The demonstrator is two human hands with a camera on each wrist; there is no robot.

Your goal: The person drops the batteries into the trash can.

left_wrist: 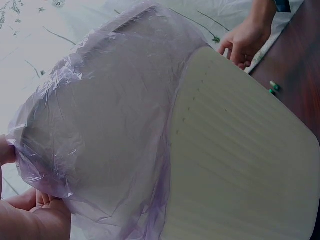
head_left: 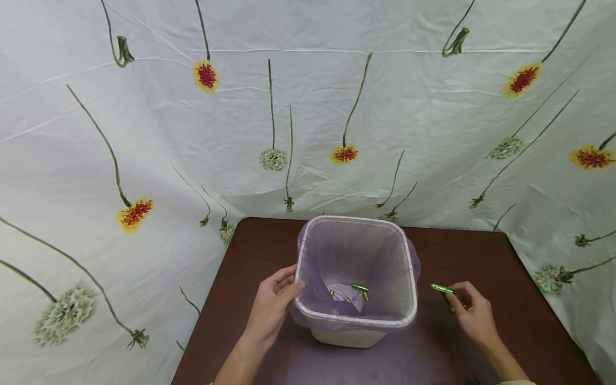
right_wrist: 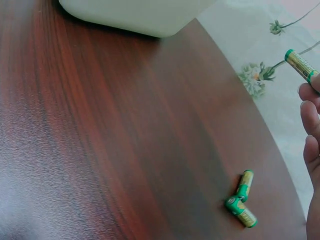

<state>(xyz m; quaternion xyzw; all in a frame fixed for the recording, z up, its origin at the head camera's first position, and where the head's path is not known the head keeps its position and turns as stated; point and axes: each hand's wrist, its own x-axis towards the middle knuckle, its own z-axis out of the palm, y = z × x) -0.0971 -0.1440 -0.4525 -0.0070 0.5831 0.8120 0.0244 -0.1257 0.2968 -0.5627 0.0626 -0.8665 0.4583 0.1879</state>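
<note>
A pale waste bin (head_left: 348, 338) lined with a thin purple plastic bag (left_wrist: 100, 120) stands on the table. My left hand (head_left: 270, 306) grips its left rim, thumb on top and fingers outside, over the bag. To the right of the bin, my right hand (head_left: 474, 311) pinches a green and gold battery (head_left: 440, 288) by one end, held above the table. Beneath it, two similar batteries lie touching on the tabletop, an upper battery (right_wrist: 245, 185) and a lower battery (right_wrist: 243, 214). Inside the bin, several batteries (head_left: 359, 287) rest around a white scrap (head_left: 357, 303).
The dark brown wooden table (head_left: 260, 240) runs under the bin and both hands. White cloth (head_left: 231, 117) printed with flowers and stems hangs behind the table and along its sides.
</note>
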